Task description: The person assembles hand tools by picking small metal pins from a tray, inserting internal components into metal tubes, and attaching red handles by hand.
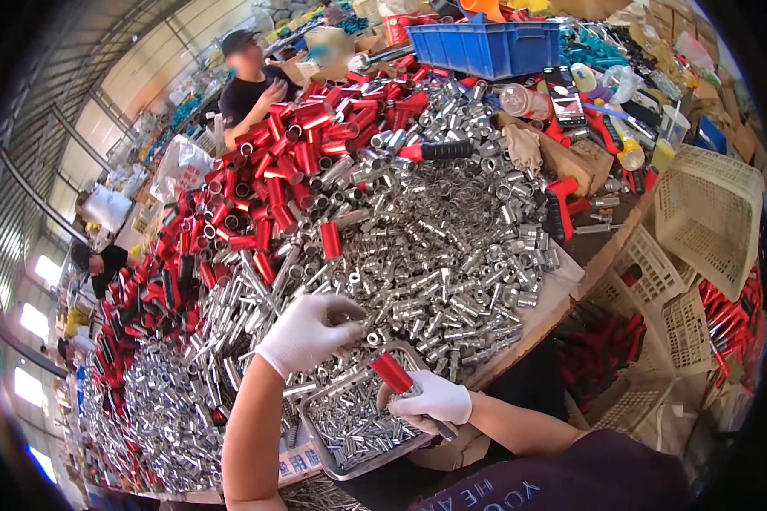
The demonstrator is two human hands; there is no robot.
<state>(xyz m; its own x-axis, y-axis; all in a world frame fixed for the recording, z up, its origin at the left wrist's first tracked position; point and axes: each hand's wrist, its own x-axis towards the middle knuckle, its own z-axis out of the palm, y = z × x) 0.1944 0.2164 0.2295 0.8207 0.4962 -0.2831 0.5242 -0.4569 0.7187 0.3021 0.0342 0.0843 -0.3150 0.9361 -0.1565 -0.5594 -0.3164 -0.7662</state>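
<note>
While our left hand (307, 332) reaches into the heap of silver sleeves (426, 247) near the front edge of the worktop (537, 319), its gloved fingers are curled and pinched down among the pieces; whether they already have one between them we cannot tell. Our right hand (430, 400) is closed around a red tube (392, 372), held tilted just above the near right corner of the metal tray (315, 434), which sits at the front edge and is part filled with small silver parts.

To do this step well, we judge it best to pick a single sleeve from the loose top of the heap rather than dig, since the pieces lie tangled and thin gloves dull our feel. We should keep the red tube steady with its open end turned toward the left hand, and work over the tray so a dropped piece lands there.

Further back, a broad bank of red tubes (273, 170) runs along the left side and far end of the worktop. A blue crate (486, 47) stands at the far edge, cream baskets (707, 204) sit off the right edge, and another person (251, 81) works at the far side.
</note>
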